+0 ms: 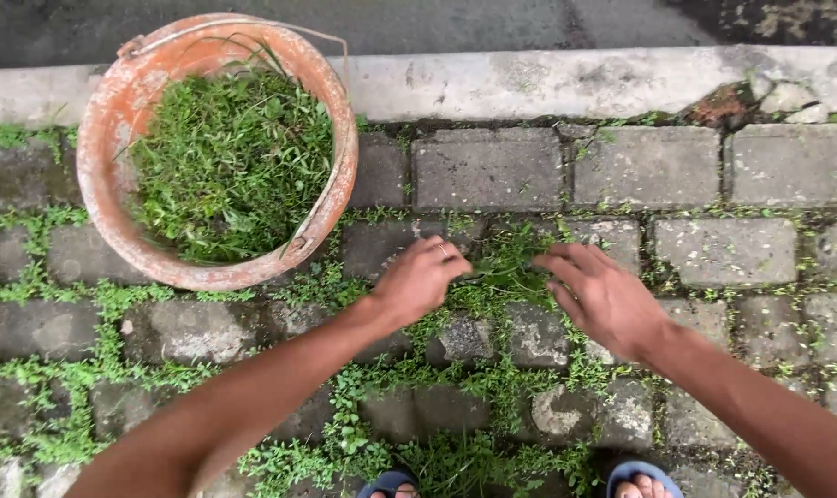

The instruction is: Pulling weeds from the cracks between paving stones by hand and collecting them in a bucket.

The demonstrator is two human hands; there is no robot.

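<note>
- At about ten o'clock in your view stood a worn orange bucket (105, 148), filled with pulled green weeds (234, 161); its thin wire handle (331, 41) lay over the far rim.
- The bucket rested on grey paving stones (487, 171), with low weeds growing in the joints all around it.
- Your left hand (420, 279) reached in from seven o'clock and sat just left of centre, fingers curled shut and pinched on a tuft of weeds (506, 267) sprouting between the stones; a ring showed on one finger.
- That tuft lay at the centre of the view, between your two hands, at about four o'clock from the bucket and near it.
- Your right hand (598, 295) came in from five o'clock, just right of centre, palm down with fingers loosely spread, fingertips at the right edge of the same tuft; you held nothing in it.
- At twelve o'clock a pale concrete kerb (547, 78) ran across the frame.
- At six o'clock the toes of your blue sandals (635, 478) showed.
</note>
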